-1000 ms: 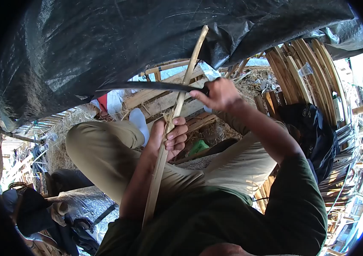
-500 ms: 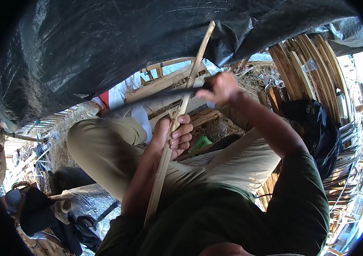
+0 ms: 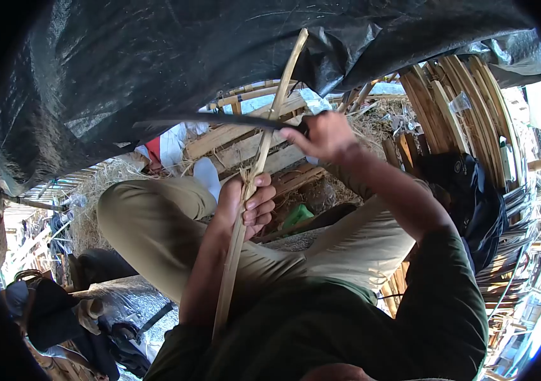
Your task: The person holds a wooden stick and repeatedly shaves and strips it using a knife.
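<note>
My left hand [image 3: 258,204] is closed around a long, pale wooden strip [image 3: 233,257], likely bamboo. The strip slants from my chest up past the dark sheet, and frayed fibres stick out just at the grip. In my right hand [image 3: 330,137] is the dark handle of a machete [image 3: 219,119], its long blade pointing left. The blade lies across the upper part of the strip, above my left hand; whether its edge bites into the wood I cannot tell.
A black plastic sheet [image 3: 175,57] hangs ahead. Split wooden slats [image 3: 432,108] stand at the right, beside a black bag [image 3: 467,197]. Boards [image 3: 245,149], straw and a green plastic piece [image 3: 297,216] lie beyond my crossed legs. Dark cloth items [image 3: 48,311] sit at lower left.
The machete and my right hand have moved up along the strip, away from my left hand. The strip and left hand have shifted slightly left.
</note>
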Demonstrator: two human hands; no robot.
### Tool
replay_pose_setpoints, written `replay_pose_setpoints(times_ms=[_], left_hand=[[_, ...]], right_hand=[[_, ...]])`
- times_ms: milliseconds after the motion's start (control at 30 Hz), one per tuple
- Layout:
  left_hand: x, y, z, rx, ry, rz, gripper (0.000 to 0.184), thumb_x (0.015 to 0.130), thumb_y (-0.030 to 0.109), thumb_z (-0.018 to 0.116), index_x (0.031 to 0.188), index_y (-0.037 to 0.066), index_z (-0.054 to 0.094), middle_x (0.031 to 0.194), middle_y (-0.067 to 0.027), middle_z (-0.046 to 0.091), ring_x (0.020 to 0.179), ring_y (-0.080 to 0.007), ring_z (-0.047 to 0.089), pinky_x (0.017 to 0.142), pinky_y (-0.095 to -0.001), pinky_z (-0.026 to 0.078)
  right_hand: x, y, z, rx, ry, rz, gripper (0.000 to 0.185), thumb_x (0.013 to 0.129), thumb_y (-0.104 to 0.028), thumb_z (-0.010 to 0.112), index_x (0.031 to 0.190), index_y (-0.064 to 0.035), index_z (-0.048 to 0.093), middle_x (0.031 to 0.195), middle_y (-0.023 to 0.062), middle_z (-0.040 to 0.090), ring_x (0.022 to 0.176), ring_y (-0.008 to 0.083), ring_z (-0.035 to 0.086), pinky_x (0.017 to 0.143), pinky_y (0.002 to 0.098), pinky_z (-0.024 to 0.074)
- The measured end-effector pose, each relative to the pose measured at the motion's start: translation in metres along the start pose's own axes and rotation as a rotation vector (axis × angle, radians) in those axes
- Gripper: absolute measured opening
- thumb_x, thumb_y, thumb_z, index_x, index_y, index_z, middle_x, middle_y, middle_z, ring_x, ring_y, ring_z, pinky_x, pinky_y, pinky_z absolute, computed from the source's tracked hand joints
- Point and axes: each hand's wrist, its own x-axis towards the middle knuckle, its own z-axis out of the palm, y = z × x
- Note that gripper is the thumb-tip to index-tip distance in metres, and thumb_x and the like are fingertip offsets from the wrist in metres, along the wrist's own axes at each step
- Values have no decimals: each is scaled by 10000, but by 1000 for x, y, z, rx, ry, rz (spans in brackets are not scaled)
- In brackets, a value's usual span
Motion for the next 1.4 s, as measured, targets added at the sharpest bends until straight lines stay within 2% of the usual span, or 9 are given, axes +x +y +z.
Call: replay_pose_setpoints(times_ms=[67, 300, 400, 633, 733, 967, 1133, 1300, 1400], left_hand=[[1, -3, 5, 14, 43, 5, 318, 1053, 352, 345, 849, 161, 496, 526, 49, 374, 364, -65, 317, 335, -204, 255], [-1, -2, 5, 11, 28, -1, 291, 1039, 296, 337, 829, 166, 491, 507, 48, 358, 352, -74, 297, 334, -214, 234], [1, -5, 11, 36, 93, -11, 275, 1032, 293, 351, 831, 172, 495, 505, 49, 359, 348, -78, 287, 340, -221, 233], [0, 1, 7, 42, 27, -3, 265, 1027, 292, 362, 838, 168, 500, 519, 46, 374, 357, -74, 287, 334, -222, 239], [-1, -5, 6, 34, 67, -16, 264, 1023, 285, 356, 838, 164, 499, 523, 43, 368, 365, -75, 291, 332, -221, 239], [4, -3, 7, 56, 123, -29, 261, 1006, 271, 326, 816, 171, 474, 502, 51, 329, 361, -81, 267, 340, -232, 229], [2, -11, 11, 85, 149, -85, 278, 1023, 293, 335, 826, 160, 479, 507, 48, 349, 358, -79, 289, 332, -218, 256], [5, -4, 8, 60, 127, -29, 258, 1010, 282, 337, 817, 172, 470, 506, 48, 338, 362, -83, 267, 336, -232, 219], [3, -7, 7, 101, 181, -52, 221, 977, 252, 338, 810, 179, 463, 499, 48, 320, 364, -89, 269, 335, -241, 215]], right_hand=[[-2, 5, 19, -15, 549, -603, 652, 846, -659, 634, 718, -22, 693, 581, 163, 625, 563, 364, 661, 550, 423, 547], [7, 5, 3, -26, 146, -108, 802, 877, -773, 479, 602, -42, 661, 508, 142, 599, 506, 289, 660, 511, 400, 537], [5, 5, 21, 0, 625, -654, 749, 834, -767, 560, 620, -57, 664, 516, 125, 603, 446, 279, 618, 468, 390, 505], [12, 11, 1, -62, 103, -40, 826, 866, -804, 447, 654, -44, 692, 560, 146, 636, 538, 303, 684, 533, 423, 555], [-4, 7, 11, -111, 341, -373, 797, 861, -798, 471, 684, -57, 707, 587, 137, 655, 553, 294, 693, 543, 420, 561], [15, 15, -3, -62, 1, 3, 847, 880, -806, 408, 685, -40, 712, 587, 161, 644, 575, 307, 691, 588, 435, 570], [18, 54, 37, -44, 301, -406, 844, 834, -830, 475, 607, -44, 681, 499, 118, 598, 473, 260, 651, 472, 368, 522], [13, 15, 1, -46, 4, 76, 825, 876, -801, 439, 693, -44, 711, 573, 134, 642, 556, 297, 688, 552, 422, 565], [-10, 14, 15, -112, 367, -457, 676, 853, -695, 613, 680, -44, 667, 552, 130, 615, 507, 257, 648, 486, 391, 524]])
